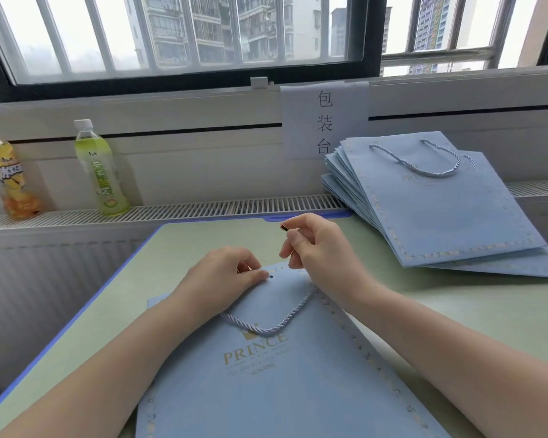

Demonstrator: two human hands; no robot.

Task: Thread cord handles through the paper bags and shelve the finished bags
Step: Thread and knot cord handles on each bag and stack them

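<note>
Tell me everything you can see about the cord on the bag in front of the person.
The cord is a pale blue-grey twisted rope, seemingly soft fibre. It lies in a slack U-shaped loop on the flat light blue paper bag, above the gold PRINCE print. One side disappears under the left hand, which rests on the bag's top edge beside a small punched hole. The other side rises toward the right hand, which pinches what looks like the cord's dark tip above the bag.
</note>
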